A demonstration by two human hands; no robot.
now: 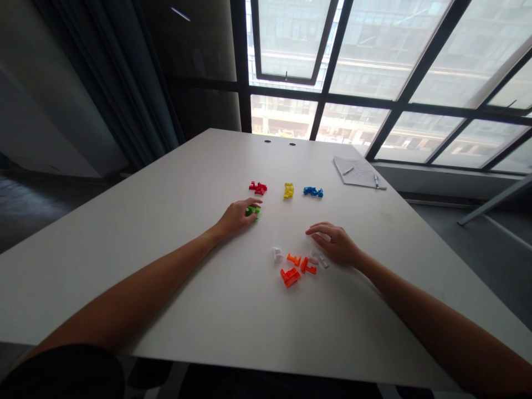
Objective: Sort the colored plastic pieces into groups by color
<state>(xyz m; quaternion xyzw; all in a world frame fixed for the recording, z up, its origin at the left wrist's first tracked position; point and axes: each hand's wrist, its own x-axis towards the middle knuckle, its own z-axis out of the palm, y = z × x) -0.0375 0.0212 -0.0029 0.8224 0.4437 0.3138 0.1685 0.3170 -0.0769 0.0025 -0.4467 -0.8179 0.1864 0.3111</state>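
My left hand is curled over a small cluster of green plastic pieces on the table, its thumb and fingers around them. Part of the green cluster is hidden under the fingers. My right hand hovers low or rests on the tabletop with fingers loosely stretched to the left, holding nothing. Close below it lie white plastic pieces, partly covered by the hand. Orange plastic pieces are scattered left of these, beside another white piece.
Red pieces, yellow pieces and blue pieces sit in a row beyond my hands. Paper with pens lies at the right far side of the white table. Windows stand behind it.
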